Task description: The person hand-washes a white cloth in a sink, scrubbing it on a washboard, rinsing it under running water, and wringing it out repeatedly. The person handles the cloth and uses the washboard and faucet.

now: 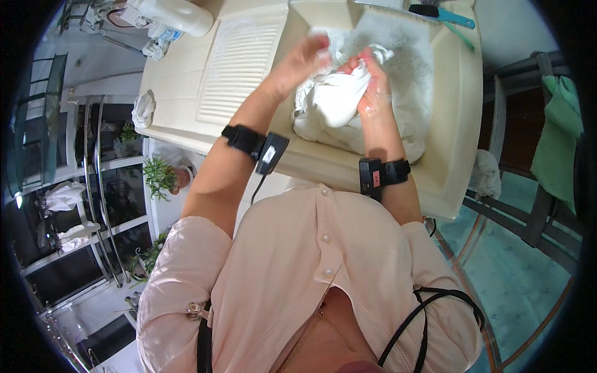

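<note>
My right hand (377, 79) grips a wet white cloth (343, 95) over the basin, with part of the cloth bunched above its fingers. To its left, my left hand (312, 53) is blurred and raised, its fingers apart, near the basin's left wall; nothing shows in it. Under the cloth, more white laundry (406, 119) lies in soapy water (396, 42) inside the cream laundry sink (454, 140). Foam and water cling to my right wrist.
A ribbed washboard (240, 65) is part of the sink's left side. White plastic bottle (179, 16) and crumpled white cloth (143, 110) stand on the left counter. A blue-handled brush (443, 16) lies on the back right rim. Right of the sink, a green towel (559, 140) hangs on a rack.
</note>
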`<state>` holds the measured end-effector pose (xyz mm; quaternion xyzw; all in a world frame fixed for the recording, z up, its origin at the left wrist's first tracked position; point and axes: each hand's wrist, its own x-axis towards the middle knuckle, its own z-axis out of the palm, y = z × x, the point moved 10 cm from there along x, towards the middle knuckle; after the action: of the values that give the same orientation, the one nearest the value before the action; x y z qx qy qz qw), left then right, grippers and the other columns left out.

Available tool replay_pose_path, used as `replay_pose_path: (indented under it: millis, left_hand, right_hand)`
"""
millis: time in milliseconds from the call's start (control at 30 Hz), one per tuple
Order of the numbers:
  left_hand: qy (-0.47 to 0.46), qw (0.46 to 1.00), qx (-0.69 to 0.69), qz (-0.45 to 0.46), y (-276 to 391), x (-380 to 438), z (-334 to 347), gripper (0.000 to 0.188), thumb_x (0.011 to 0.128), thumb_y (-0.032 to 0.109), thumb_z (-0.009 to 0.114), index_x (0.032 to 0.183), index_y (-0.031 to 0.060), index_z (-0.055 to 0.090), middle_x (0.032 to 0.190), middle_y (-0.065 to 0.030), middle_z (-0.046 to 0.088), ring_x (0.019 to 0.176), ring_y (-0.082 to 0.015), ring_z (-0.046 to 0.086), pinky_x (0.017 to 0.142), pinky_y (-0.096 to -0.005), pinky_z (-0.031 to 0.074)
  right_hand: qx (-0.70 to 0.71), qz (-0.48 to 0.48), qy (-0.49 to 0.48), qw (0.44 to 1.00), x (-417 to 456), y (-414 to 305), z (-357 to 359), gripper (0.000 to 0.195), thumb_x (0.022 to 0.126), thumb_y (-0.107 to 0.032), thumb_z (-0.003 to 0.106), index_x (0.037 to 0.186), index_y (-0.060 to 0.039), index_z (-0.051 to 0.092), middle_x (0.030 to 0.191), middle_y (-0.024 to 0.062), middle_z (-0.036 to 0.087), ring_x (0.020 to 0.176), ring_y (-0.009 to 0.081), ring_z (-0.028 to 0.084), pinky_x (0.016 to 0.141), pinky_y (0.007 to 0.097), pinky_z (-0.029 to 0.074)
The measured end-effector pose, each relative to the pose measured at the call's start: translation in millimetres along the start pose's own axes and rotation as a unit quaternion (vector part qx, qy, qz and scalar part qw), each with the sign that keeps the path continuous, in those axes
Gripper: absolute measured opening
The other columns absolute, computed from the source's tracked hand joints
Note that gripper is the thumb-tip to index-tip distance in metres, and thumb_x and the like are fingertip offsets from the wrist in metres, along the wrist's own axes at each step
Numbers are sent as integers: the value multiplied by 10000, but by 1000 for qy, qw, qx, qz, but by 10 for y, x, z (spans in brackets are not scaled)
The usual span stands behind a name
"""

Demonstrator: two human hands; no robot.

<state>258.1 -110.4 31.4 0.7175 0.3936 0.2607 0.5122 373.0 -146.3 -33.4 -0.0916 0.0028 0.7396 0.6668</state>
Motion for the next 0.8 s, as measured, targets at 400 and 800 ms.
replay_pose_path:
  millis: [400, 800]
  left_hand:
    - [102, 970, 163, 147, 882, -354, 561, 556, 759, 86, 732, 1288, 87, 561, 1159, -125, 640, 1026, -291, 656, 891, -384, 540]
    - [144, 875, 420, 195, 919, 15, 787, 359, 873, 408, 700, 897, 51, 679, 996, -186, 663, 859, -361, 673, 703, -457, 531]
  right_hand:
    - [-115, -154, 295, 936, -208, -258, -563, 387, 1004, -421, 625, 1117, -52, 590, 890, 54, 589, 761, 181, 563, 710, 347, 525]
    - [-11, -65, 225, 972, -97, -10, -351, 361, 1056, -281, 412, 1254, -19, 561, 1164, 146, 650, 1087, 260, 641, 955, 420, 527]
